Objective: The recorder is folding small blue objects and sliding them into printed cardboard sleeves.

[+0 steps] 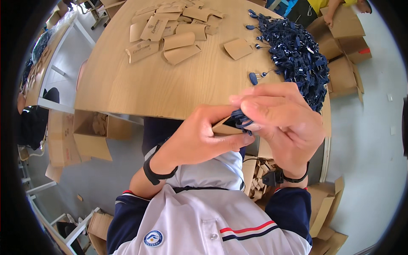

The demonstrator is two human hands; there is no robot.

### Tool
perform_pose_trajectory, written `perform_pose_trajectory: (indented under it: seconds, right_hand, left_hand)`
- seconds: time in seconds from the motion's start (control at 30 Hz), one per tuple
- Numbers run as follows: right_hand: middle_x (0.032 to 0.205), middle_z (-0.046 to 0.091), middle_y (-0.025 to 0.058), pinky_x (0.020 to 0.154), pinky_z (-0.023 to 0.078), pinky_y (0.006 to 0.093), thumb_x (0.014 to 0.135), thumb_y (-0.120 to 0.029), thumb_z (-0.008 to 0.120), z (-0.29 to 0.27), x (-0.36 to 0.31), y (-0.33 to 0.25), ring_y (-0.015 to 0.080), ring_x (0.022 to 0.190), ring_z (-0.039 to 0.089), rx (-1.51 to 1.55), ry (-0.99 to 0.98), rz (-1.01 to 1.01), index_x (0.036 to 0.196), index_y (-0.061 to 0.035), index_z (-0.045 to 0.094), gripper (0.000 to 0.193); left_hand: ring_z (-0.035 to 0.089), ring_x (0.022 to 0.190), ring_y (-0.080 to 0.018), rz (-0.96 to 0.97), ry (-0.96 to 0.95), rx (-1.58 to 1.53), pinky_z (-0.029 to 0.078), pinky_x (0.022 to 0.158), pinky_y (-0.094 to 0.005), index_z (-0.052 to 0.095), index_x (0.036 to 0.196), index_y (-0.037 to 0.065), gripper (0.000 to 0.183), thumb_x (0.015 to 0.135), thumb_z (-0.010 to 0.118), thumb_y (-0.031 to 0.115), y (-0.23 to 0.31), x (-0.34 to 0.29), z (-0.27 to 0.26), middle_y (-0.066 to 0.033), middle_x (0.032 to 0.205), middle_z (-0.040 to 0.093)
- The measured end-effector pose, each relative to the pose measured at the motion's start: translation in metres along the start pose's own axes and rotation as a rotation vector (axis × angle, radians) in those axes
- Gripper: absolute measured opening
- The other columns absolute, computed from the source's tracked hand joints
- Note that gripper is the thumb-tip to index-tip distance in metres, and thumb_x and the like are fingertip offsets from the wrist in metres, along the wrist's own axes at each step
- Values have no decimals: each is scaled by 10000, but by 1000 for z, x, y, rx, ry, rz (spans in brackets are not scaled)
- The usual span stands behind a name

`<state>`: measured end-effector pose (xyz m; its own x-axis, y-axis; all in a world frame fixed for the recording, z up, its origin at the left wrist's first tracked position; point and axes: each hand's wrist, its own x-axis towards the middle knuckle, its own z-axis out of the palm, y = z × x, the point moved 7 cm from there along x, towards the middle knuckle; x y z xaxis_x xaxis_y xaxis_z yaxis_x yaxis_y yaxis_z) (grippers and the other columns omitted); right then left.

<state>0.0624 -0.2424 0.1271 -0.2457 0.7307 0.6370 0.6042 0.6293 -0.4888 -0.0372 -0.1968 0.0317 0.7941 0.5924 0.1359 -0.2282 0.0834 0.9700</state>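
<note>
Over the table's near edge, my left hand [197, 138] is closed round a small brown cardboard pillow box [222, 128], its open end turned to the right. My right hand [289, 121] pinches a coiled bundle of dark blue earphones [241, 120] at that open end. Part of the bundle seems to be inside the box, though the fingers hide how far in it goes. Beyond my right hand spreads a big heap of dark blue earphones [293, 53]. One loose set [254, 78] lies at the heap's near left side.
Several flattish brown pillow boxes [178, 40] lie scattered at the far left of the wooden table [127, 91], with a single box [238, 49] nearer the heap. A carton of small cardboard pieces [258, 180] sits below. Open cartons [91, 131] stand around; another person's hand [328, 20] touches one far right.
</note>
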Motion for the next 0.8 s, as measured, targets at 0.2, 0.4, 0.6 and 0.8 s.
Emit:
perform_pose_trajectory:
  seconds: [0.2, 0.4, 0.6, 0.8]
  right_hand:
    - [1107, 708, 70, 847, 394, 325, 749, -63, 733, 17, 3, 27, 196, 974, 650, -8, -130, 141, 1055, -77, 701, 308]
    - [1029, 682, 64, 835, 401, 364, 717, -109, 761, 34, -8, 14, 231, 941, 628, -193, -98, 156, 1027, -83, 718, 314]
    - [898, 660, 123, 754, 498, 362, 839, -144, 719, 30, -20, 6, 251, 847, 631, -419, -233, 108, 1034, -25, 672, 232]
    - [1027, 676, 167, 805, 519, 345, 837, -23, 703, 40, -29, 37, 264, 943, 669, 4, -297, 615, 1030, -7, 670, 196]
  left_hand:
    - [658, 731, -94, -157, -20, -223, 540, 598, -239, 610, 1160, -10, 351, 884, 705, 186, -17, 9, -19, -77, 856, 690]
    - [697, 746, -168, -182, -145, -97, 564, 654, -283, 628, 1058, 9, 169, 923, 623, 109, -32, 10, -27, -96, 937, 701]
    - [570, 626, -265, 64, -170, 127, 452, 602, -356, 594, 965, -26, 147, 863, 639, 70, -41, 22, -16, -164, 733, 619]
    - [563, 610, -289, 62, -233, 267, 461, 598, -364, 573, 938, -46, 161, 882, 625, 96, -45, 18, -23, -165, 698, 598]
